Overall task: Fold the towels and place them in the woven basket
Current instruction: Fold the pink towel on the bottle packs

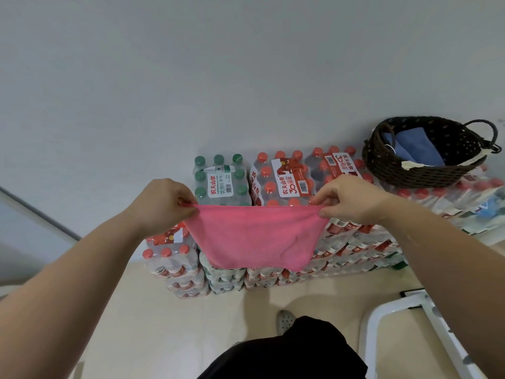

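A pink towel (254, 236) hangs stretched in the air between my hands, in front of stacked packs of bottled water. My left hand (164, 203) pinches its upper left corner and my right hand (347, 198) pinches its upper right corner. The towel's top edge is taut and its lower edge droops free. At the far right, on top of the packs, stands the dark woven basket (410, 173) with a loop handle. A folded blue towel (418, 149) lies inside it.
Shrink-wrapped water bottle packs (287, 179), with red and green caps, are stacked against a white wall. A white metal frame (404, 318) stands at the lower right on the beige floor. My dark trousers and one shoe (284, 321) show at the bottom.
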Action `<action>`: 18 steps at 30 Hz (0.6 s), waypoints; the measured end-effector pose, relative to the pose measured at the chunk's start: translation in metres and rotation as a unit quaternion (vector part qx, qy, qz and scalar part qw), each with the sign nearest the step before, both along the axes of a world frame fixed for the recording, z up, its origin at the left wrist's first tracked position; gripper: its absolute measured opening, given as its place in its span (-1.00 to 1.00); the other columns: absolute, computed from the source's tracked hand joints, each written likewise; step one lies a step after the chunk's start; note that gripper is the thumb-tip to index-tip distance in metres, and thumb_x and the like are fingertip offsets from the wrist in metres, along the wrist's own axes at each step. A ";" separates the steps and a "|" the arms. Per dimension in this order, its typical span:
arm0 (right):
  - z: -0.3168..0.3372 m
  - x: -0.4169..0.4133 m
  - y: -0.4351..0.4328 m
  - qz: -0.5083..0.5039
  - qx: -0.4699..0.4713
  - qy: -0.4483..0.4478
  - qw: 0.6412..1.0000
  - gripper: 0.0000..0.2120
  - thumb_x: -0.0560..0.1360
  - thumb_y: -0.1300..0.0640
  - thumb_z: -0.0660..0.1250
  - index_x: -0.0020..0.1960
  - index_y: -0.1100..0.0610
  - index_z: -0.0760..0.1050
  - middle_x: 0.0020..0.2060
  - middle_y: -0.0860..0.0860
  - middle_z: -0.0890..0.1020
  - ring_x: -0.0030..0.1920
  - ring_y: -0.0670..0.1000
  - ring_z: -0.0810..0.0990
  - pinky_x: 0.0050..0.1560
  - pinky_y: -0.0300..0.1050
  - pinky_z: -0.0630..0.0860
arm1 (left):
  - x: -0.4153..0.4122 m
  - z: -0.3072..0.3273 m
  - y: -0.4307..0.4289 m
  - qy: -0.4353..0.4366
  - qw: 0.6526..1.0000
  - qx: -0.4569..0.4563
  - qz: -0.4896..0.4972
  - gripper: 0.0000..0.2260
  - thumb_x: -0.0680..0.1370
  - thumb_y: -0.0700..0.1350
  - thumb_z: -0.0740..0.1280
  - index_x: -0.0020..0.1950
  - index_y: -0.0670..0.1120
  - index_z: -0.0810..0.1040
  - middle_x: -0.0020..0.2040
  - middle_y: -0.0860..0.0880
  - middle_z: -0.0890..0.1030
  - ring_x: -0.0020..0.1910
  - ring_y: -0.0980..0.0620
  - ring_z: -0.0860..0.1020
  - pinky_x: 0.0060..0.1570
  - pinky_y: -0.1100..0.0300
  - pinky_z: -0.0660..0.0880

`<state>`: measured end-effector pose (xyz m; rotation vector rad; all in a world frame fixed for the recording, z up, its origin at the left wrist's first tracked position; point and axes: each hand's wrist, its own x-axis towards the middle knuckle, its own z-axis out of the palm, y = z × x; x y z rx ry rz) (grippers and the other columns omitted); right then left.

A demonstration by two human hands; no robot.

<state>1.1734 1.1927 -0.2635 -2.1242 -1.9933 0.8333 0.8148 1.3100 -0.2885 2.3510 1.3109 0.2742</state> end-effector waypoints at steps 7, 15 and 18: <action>-0.036 0.001 0.050 -0.122 0.081 0.060 0.987 -0.92 0.57 0.20 0.35 0.01 0.05 0.56 -0.12 -0.01 0.62 -0.22 -0.08 0.58 -0.27 -0.29 0.42 | 0.036 -0.028 0.031 -0.042 0.979 0.067 0.187 -0.92 0.53 -0.12 0.33 -0.07 0.00 0.62 -0.06 -0.05 0.52 -0.14 -0.07 0.52 -0.12 0.13 0.39; -0.063 0.022 0.114 -0.360 -0.010 0.451 0.817 -0.89 0.61 0.35 0.23 0.11 0.26 0.49 -0.07 0.19 0.64 -0.19 0.10 0.70 -0.23 -0.02 0.68 | 0.094 -0.050 0.072 -0.334 0.844 -0.134 0.398 -0.83 0.45 -0.26 0.28 -0.11 -0.05 0.63 -0.20 -0.13 0.68 -0.28 -0.05 0.67 -0.19 0.01 0.67; -0.078 0.035 0.142 -0.369 -0.007 0.486 0.792 -0.91 0.59 0.38 0.25 0.03 0.26 0.49 -0.13 0.22 0.66 -0.14 0.15 0.71 -0.24 -0.02 0.67 | 0.109 -0.058 0.092 -0.333 0.837 -0.139 0.412 -0.88 0.45 -0.23 0.35 -0.12 -0.02 0.61 -0.17 -0.03 0.69 -0.12 -0.07 0.68 -0.01 -0.03 0.63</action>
